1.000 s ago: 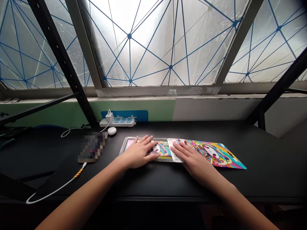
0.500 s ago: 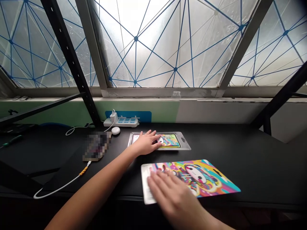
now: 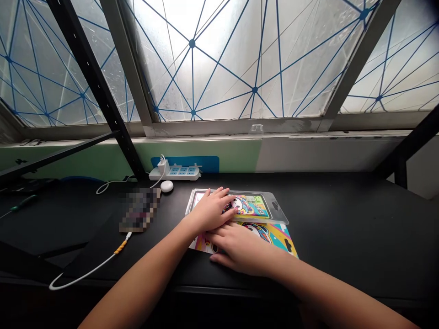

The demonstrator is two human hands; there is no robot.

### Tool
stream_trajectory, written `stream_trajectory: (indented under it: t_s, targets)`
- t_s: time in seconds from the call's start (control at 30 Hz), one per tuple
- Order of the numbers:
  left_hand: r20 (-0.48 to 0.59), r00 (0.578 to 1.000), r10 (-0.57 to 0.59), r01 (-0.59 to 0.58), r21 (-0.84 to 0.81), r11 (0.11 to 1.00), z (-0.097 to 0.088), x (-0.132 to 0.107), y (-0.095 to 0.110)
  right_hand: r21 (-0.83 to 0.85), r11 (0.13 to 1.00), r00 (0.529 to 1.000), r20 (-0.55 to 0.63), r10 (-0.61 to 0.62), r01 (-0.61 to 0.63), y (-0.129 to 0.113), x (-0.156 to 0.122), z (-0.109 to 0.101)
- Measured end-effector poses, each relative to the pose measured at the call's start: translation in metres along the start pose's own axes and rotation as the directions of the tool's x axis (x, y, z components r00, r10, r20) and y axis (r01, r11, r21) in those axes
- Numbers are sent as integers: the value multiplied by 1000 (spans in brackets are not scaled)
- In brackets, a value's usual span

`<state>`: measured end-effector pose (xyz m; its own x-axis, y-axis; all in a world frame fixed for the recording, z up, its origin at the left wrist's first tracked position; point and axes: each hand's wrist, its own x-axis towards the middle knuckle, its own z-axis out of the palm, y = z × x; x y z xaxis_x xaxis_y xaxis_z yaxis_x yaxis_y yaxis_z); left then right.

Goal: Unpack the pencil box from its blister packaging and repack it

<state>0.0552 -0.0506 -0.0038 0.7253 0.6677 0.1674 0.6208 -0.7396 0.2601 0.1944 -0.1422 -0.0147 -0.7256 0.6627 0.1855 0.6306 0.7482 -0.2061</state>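
A clear plastic blister pack (image 3: 270,208) with a colourful cartoon insert lies on the black desk (image 3: 343,219). My left hand (image 3: 211,211) rests flat on its left part, fingers spread. Just in front of the pack lies a colourful cartoon card (image 3: 277,235), partly tucked against the pack's near edge. My right hand (image 3: 240,249) lies flat on the card's left half, fingers stretched out toward the left, and covers much of it.
A white power strip (image 3: 176,172) with a plugged charger stands at the back by the wall. A small white round object (image 3: 167,186) lies near it. A blurred device (image 3: 139,210) with a white cable (image 3: 85,272) sits to the left. A screwdriver (image 3: 17,206) lies far left.
The colourful card has slid left and back, from the desk's front edge to right against the blister pack. My right hand went with it. My left hand stayed on the pack.
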Motion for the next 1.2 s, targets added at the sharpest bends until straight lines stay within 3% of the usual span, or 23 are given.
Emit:
stream_trajectory:
  t_s: [0.1, 0.27, 0.43, 0.53, 0.67, 0.73, 0.8, 0.87, 0.97, 1.1, 1.2]
  targets:
    - [-46, 999, -9, 11, 54, 998, 1, -2, -3, -102, 995, 996, -86, -17, 9, 15, -28, -3]
    - [-106, 994, -27, 36, 84, 996, -3, -4, -8, -296, 951, 970, -194, -149, 86, 31, -58, -3]
    - [-119, 992, -47, 57, 87, 995, -6, -6, -6, -301, 951, 979, -164, -123, 69, 33, -53, -6]
    - [-130, 991, -41, 52, 84, 995, -5, -6, -7, -376, 916, 971, -131, -201, 139, 38, -46, -5]
    - [-132, 990, -49, 59, 76, 995, -4, -5, -12, -521, 811, 902, -162, -400, 266, 54, -44, -5]
    - [-139, 989, -56, 67, 73, 995, -4, -5, -13, -542, 798, 877, -213, -432, 262, 63, -44, -8]
    - [-144, 987, -67, 78, 66, 995, -4, -4, -14, -468, 869, 900, -292, -323, 160, 69, -41, -11]
    - [-147, 986, -80, 89, 57, 994, -2, -4, -13, -320, 947, 932, -348, -106, -12, 73, -37, -14]
    - [-147, 984, -96, 103, 40, 994, 0, -3, -10, -171, 963, 928, -344, 140, -209, 82, -29, -22]
    - [-129, 986, -104, 105, -1, 994, -4, -3, -12, -150, 947, 945, -213, 250, -284, 107, -19, -41]
    - [-85, 991, -99, 96, -45, 994, -15, -7, -25, -130, 941, 949, -85, 304, -313, 126, -13, -56]
